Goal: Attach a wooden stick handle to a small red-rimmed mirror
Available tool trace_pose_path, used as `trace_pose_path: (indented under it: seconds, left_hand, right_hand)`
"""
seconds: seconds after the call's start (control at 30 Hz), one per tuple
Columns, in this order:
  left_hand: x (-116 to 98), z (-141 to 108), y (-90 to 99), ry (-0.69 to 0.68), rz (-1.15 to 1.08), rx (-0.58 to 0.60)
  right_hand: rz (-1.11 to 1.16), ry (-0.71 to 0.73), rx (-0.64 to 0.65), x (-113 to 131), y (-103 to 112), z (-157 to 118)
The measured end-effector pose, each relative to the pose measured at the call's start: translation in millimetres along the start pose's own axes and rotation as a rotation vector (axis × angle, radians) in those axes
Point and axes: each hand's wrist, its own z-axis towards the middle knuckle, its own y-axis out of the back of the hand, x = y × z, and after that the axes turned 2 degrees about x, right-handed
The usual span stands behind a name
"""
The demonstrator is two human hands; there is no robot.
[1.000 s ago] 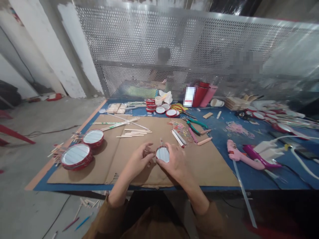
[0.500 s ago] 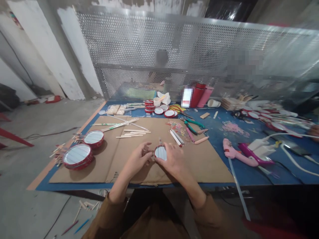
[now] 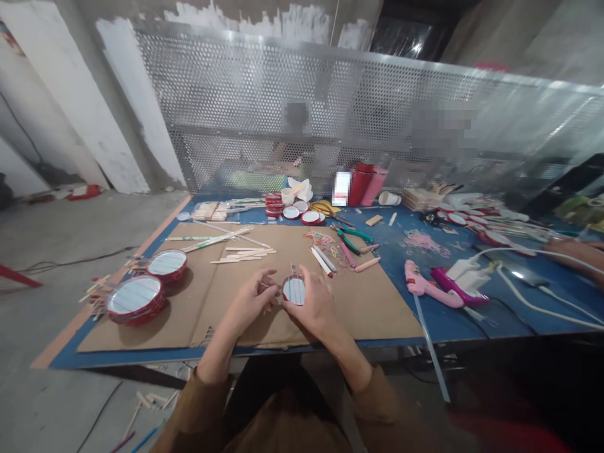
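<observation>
My right hand is wrapped round the right side of a small red-rimmed drum. Its white, striped face points up at me, and a thin stick juts from its far edge. Close by the drum's left rim is my left hand, its fingers curled and the thumb pointing at the drum. Whatever lies between those fingertips is too small to make out. Both hands are above a brown cardboard sheet. Two larger stacks of red-rimmed drums, a nearer stack and a farther stack, lie to the left.
Wooden sticks lie beyond my hands, with markers, rubber bands and green-handled pliers. A pink glue gun rests at right near a purple power strip. Another person's hand shows at far right. Perforated metal panel behind.
The view has turned slightly right, so the table's contents sit farther left. Both hands keep nearly the same pose at the small drum. More of the other person's arm shows at right.
</observation>
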Motion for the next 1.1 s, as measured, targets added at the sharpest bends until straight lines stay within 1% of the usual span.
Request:
trace_pose_path:
  seconds: [0.1,0.2,0.3,0.37,0.43,0.53,0.67,0.73,0.8,0.87,0.93,1.0,1.1]
  left_hand:
    - [-5.1,-1.3,-1.8,0.021,-0.012,-0.032]
    - [-10.2,-4.2,-3.0,0.019,-0.005,-0.115]
    - [-10.2,-7.3,-1.3,-0.026,0.032,-0.163]
    - [-7.6,-8.4,0.8,-0.055,0.025,-0.18]
    - [-4.8,-8.7,2.6,-0.06,-0.025,-0.17]
    - [-3.2,-7.9,3.4,-0.035,-0.122,-0.13]
    - [-4.4,-7.1,2.8,0.016,-0.139,-0.091]
    - [-4.4,-7.2,2.7,0.019,-0.132,-0.112]
    - [-3.6,-7.4,3.0,0.002,-0.132,-0.134]
    - [-2.3,-7.6,3.3,-0.027,-0.146,-0.153]
    - [-1.5,-7.6,3.4,-0.018,-0.154,-0.174]
    - [-2.0,-7.5,3.0,0.008,-0.138,-0.181]
    - [-4.5,-7.2,1.7,0.034,-0.086,-0.178]
  right_hand:
    - [0.157,0.053,-0.121,3.1,-1.1,-2.3]
    - [0.252,0.155,-0.227,9.6,-3.6,-6.5]
    - [0.258,0.24,-0.263,15.4,-8.9,-9.7]
    - [0.225,0.29,-0.263,17.4,-12.9,-10.7]
    - [0.18,0.341,-0.256,18.1,-16.0,-10.9]
    - [0.123,0.39,-0.23,18.2,-18.0,-11.2]
    - [0.026,0.437,-0.169,20.0,-17.7,-13.0]
    - [-0.011,0.448,-0.135,21.7,-16.6,-14.2]
    - [0.003,0.452,-0.109,23.3,-14.6,-15.1]
    - [0.082,0.44,-0.096,23.9,-11.4,-15.4]
    - [0.227,0.382,-0.099,22.7,-8.0,-14.7]
    - [0.432,0.244,-0.091,19.2,-5.7,-12.9]
    - [0.752,0.0,-0.022,12.3,-6.0,-9.1]
